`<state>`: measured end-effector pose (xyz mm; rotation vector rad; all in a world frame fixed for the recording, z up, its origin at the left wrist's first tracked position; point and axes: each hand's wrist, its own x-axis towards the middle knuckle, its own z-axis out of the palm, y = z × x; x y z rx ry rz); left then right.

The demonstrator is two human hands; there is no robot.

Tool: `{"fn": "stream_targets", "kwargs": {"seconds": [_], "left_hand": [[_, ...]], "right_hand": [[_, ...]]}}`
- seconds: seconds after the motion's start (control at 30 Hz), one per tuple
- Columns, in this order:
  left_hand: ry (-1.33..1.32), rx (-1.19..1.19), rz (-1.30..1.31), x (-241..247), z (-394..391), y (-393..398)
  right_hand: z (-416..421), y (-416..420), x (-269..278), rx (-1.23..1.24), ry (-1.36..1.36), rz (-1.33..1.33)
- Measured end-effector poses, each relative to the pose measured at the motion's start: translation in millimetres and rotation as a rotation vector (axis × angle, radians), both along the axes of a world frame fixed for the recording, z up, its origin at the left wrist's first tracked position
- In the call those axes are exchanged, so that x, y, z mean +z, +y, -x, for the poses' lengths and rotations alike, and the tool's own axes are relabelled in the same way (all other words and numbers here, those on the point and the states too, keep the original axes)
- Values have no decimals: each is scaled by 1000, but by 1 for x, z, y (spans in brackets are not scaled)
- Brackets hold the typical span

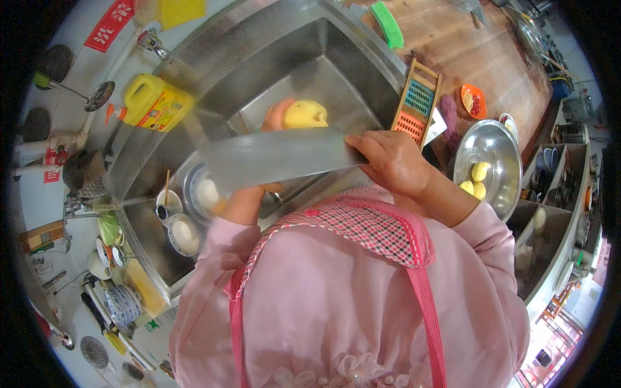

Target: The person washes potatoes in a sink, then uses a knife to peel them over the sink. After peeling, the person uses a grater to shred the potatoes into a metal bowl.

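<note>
My left hand (pixel 275 115) grips a peeled yellow potato (pixel 304 114) over the large basin of a stainless steel sink (pixel 310 85). A dark hollow shows at the potato's right end. In my right hand (pixel 395 157) is a cleaver (pixel 286 157), its wide blade pointing left across the sink's front. The blade lies between the camera and part of my left hand, hiding it and the potato's lower edge. Whether blade and potato touch, I cannot tell. To the right, a steel bowl (pixel 504 182) holds several peeled potato pieces (pixel 480 171).
A wooden-framed grater (pixel 418 102) leans by the sink's right rim. Beyond it, a wooden worktop (pixel 451 48) carries a green brush (pixel 387 24) and an orange dish (pixel 473 101) of chopped ingredients. Bowls (pixel 184 233) sit in the left basin; a yellow detergent jug (pixel 157 103) stands behind.
</note>
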<state>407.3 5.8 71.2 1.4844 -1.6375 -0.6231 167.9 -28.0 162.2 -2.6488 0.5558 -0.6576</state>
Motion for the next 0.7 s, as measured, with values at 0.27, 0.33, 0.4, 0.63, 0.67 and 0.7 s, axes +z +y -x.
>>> {"fn": "stream_targets", "kwargs": {"seconds": [0.27,0.33,0.4,0.63,0.67,0.7], "left_hand": [[360,3,-174,12,12,5],[401,-26,-188,12,11,5],[473,-53,-211,8,10,6],[171,-1,-51,-5,11,3],[190,-33,-89,-2,9,4],[211,-67,-128,1,8,5]], "right_hand": [[4,-2,-9,3,-22,18],[4,-1,-10,-12,-20,12],[3,-1,-10,-14,-23,17],[-2,0,-16,-46,-12,2],[-2,0,-16,-35,-15,-1],[-2,-1,-15,-28,-17,-5]]}}
